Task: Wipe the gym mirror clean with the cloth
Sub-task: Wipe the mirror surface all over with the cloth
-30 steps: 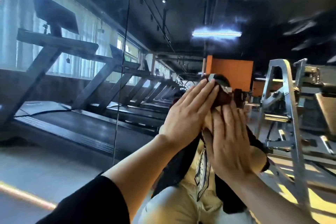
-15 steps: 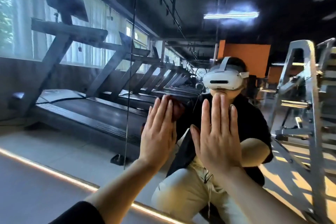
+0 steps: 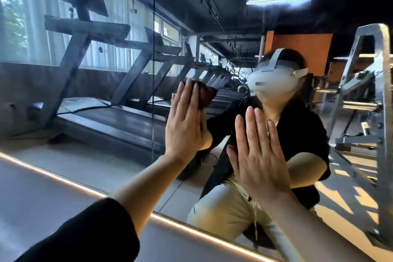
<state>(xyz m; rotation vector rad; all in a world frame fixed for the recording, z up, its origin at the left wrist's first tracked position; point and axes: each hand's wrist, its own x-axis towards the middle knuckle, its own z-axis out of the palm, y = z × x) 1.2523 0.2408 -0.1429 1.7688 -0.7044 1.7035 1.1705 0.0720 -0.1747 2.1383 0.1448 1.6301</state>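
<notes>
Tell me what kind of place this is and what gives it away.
Most likely a commercial gym. The wall mirror reflects a long row of treadmills beside the windows, and a metal weight machine frame stands at the right. The left hand presses a dark cloth flat against the glass.

Both hands lie flat against the mirror (image 3: 89, 95), so nothing opens ahead of the fingertips. The left hand (image 3: 185, 125) presses the dark red cloth (image 3: 207, 97) under its fingers. Bare glass spreads above and left of those fingers. The right hand (image 3: 258, 155) sits just beside, narrowing the gap between them.
</notes>
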